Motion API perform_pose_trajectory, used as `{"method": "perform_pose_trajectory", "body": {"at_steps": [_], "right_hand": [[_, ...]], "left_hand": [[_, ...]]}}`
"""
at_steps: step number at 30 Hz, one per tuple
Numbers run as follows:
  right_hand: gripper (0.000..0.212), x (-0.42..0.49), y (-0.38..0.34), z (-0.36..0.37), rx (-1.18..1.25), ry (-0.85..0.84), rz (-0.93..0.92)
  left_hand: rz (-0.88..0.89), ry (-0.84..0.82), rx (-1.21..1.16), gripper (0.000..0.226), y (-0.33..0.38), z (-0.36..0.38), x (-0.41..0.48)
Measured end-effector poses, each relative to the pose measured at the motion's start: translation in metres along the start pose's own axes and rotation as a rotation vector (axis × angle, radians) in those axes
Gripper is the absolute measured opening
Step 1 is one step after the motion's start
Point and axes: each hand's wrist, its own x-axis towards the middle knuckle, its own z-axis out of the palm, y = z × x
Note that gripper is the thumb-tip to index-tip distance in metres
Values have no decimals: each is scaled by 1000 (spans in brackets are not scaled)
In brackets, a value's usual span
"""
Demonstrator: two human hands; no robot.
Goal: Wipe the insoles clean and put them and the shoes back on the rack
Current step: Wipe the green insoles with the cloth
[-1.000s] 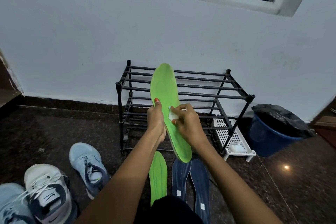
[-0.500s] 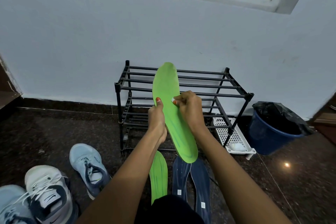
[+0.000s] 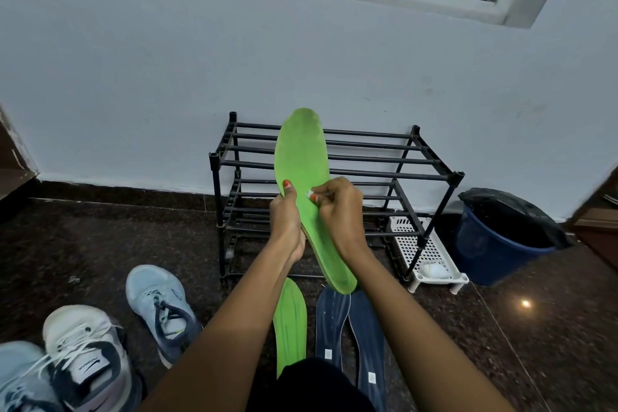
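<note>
The green insole (image 3: 301, 157) is held upright in front of the rack (image 3: 368, 159), the left hand (image 3: 287, 221) with fingers clamped on its left edge, while the right hand (image 3: 341, 211), fingers pinching a small white wipe (image 3: 309, 193), has moved up toward the toe, so the wiping seems unfinished.

I see left hand (image 3: 287, 221) gripping insole (image 3: 301, 157) at edge, thumb on green face, holding it upright before rack (image 3: 368, 160). Right hand (image 3: 337, 211) pinches white wad (image 3: 309, 193) against insole's face. On floor (image 3: 100, 244) near me: second green insole (image 3: 291, 321), navy insoles (image 3: 332, 321) just right of it. Shoes (image 3: 157, 304) lie at left, apart from rack. Tray (image 3: 424, 251) and bin (image 3: 495, 244) sit right of rack.
</note>
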Motion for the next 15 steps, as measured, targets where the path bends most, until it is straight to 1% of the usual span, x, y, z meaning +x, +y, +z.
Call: {"method": "perform_pose_trajectory", "body": {"at_steps": [4,7,12,15], "right_hand": [[9,18,2,-3,17,26,37],[9,20,1,-4,22,14,41],[7,-20,-4,-1,55,-89,-15],[10,-43,-3,-1,97,-94,-23]], "left_hand": [[-4,-19,23,32,0,0,-2],[6,0,39,33,2,0,-2],[17,41,5,34,7,-2,3],[14,52,31,34,7,-3,5]]}}
